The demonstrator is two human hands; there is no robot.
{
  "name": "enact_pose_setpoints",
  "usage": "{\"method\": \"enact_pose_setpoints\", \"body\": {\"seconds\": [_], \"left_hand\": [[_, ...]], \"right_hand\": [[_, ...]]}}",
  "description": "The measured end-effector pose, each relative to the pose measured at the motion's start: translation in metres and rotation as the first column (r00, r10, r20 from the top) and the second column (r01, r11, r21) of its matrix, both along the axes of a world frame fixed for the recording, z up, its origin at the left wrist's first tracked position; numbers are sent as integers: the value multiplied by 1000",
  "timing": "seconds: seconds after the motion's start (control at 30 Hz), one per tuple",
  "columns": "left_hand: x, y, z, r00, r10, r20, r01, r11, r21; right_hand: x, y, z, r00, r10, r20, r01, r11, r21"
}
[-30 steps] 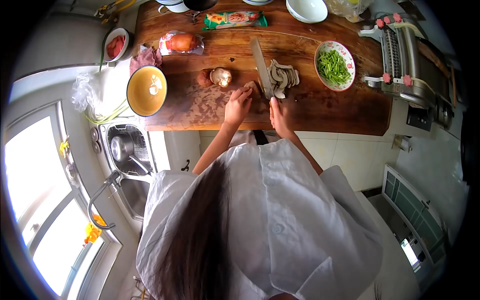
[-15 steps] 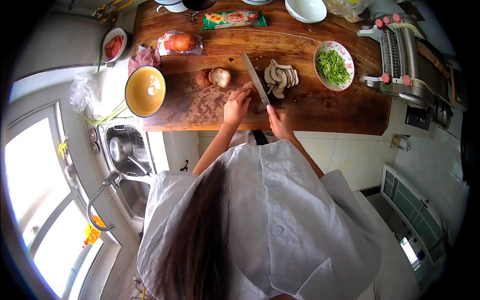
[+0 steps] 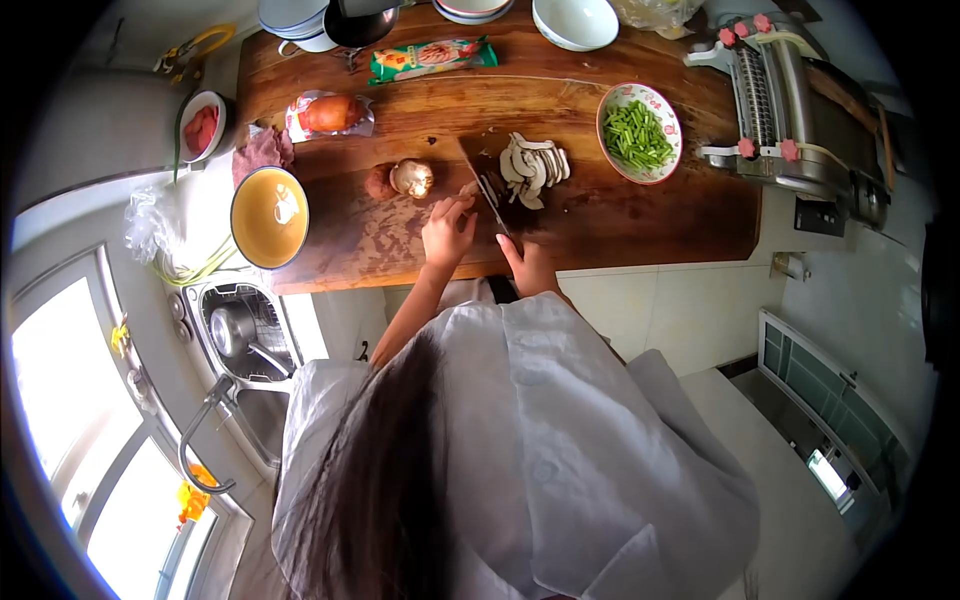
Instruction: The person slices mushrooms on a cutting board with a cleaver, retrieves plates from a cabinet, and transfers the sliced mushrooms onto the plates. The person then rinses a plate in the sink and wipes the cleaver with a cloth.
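Note:
My right hand is closed round the handle of a knife, whose wide blade stands on the wooden table. Left of the blade, the bent fingers of my left hand press on a small piece of mushroom. Pale mushroom slices lie in a pile just right of the knife. Two whole mushrooms, one brown and one pale, sit touching to the left, beyond my left hand.
A yellow bowl stands at the table's left edge, a bowl of cut green vegetables to the right. Farther back lie a wrapped sausage, a green packet and a white bowl. A metal roller machine occupies the right.
The whole view has shifted, with the table's objects now farther left. The knife has tilted, its blade now seen more from above, and stays in my right hand. My left hand still holds the mushroom piece.

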State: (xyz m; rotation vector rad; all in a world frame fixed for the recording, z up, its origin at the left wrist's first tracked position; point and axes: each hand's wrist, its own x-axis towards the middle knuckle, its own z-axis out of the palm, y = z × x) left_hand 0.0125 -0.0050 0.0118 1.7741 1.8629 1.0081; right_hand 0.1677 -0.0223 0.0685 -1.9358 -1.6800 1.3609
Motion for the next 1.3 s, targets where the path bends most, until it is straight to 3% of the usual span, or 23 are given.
{"method": "enact_pose_setpoints", "body": {"seconds": [0.07, 0.13, 0.27, 0.33, 0.47, 0.57, 0.73, 0.97, 1.3], "left_hand": [[1, 0, 2, 1000, -4, -4, 4, 1000, -11], [0, -1, 4, 1000, 5, -2, -5, 999, -44], [1, 0, 1, 1000, 6, 10, -6, 1000, -15], [0, 0, 1, 1000, 2, 10, -1, 1000, -4], [2, -1, 6, 998, 22, 55, -19, 998, -53], [2, 0, 7, 999, 24, 49, -22, 999, -46], [1, 1, 6, 999, 27, 42, -25, 998, -49], [2, 2, 8, 999, 26, 41, -24, 998, -60], [0, 3, 4, 1000, 8, 26, -7, 999, -45]], "right_hand": [[0, -1, 1, 999, -17, -34, 14, 996, -83], [-2, -3, -6, 997, -26, -74, 34, 994, 106], [-1, -1, 1, 995, -28, -91, 40, 991, 128], [-1, 2, 9, 998, 1, -64, -4, 999, -48], [1, 3, 4, 997, 7, -78, -11, 999, -51], [2, 6, 2, 999, 30, 12, -28, 989, -143], [1, 6, 3, 999, 13, -49, -12, 1000, 22], [0, 9, 12, 1000, 22, 12, -21, 997, -80], [1, 1, -16, 999, 19, 33, -20, 999, 48]]}}
